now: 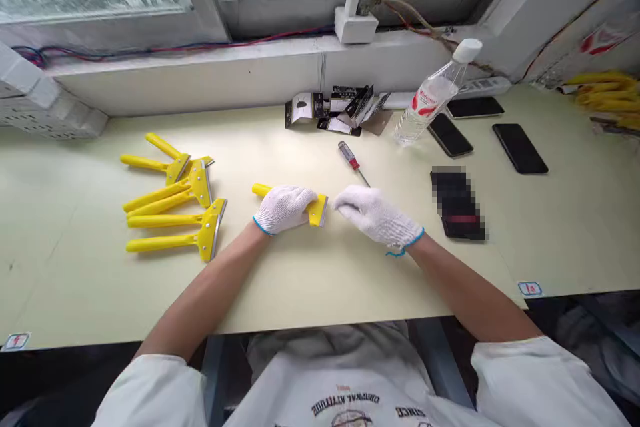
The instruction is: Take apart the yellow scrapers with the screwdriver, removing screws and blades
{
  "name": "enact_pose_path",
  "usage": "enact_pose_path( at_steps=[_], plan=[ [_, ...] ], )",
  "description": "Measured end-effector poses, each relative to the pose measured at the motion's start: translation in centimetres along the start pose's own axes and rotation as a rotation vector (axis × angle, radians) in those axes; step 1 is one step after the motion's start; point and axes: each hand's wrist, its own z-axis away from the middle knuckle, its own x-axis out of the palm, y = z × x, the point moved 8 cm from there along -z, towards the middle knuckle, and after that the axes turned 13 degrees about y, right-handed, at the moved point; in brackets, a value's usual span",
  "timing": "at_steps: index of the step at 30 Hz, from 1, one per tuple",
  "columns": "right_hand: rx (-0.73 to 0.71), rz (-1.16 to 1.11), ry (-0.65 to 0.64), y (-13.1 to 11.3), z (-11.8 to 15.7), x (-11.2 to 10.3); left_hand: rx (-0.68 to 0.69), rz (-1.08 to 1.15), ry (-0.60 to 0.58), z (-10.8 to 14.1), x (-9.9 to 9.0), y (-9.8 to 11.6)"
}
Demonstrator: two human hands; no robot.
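Yellow plastic scraper (317, 209) with a metal blade edge sits near the middle of the pale green workbench (75, 280), its handle pointing left. The left hand (283, 209), in a white knit glove with a blue cuff, is closed around the scraper, grasping it across the handle. The right hand (377, 217), in a matching glove, is open and relaxed, its fingers (343, 199) just beside the scraper's blade end; whether they touch it cannot be told.

Above the hands lies a red-handled screwdriver (351, 159). More yellow scrapers (160, 242) are grouped at the left of the frame, their blades facing right. Printed packaging cards (335, 110) are heaped at upper centre, beside a tilted plastic water bottle (433, 97). Black smartphones (520, 149) lie at the right, and a pixelated object (457, 203), too blurred to identify, sits just beyond the right hand. Yellow handles (607, 97) are bunched at the upper right edge.
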Motion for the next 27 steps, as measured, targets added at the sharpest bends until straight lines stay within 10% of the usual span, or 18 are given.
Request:
enact_pose_path(
  at_steps=[7, 27],
  plan=[
    [0.175, -0.126, 0.041, 1.7, 0.6, 0.2, 0.112, 0.230, -0.185, 1.8, 0.2, 3.1],
    [0.008, -0.203, -0.225, -0.7, 1.2, 2.3, 0.149, 0.224, -0.133, 1.4, -0.5, 4.5]
  ],
)
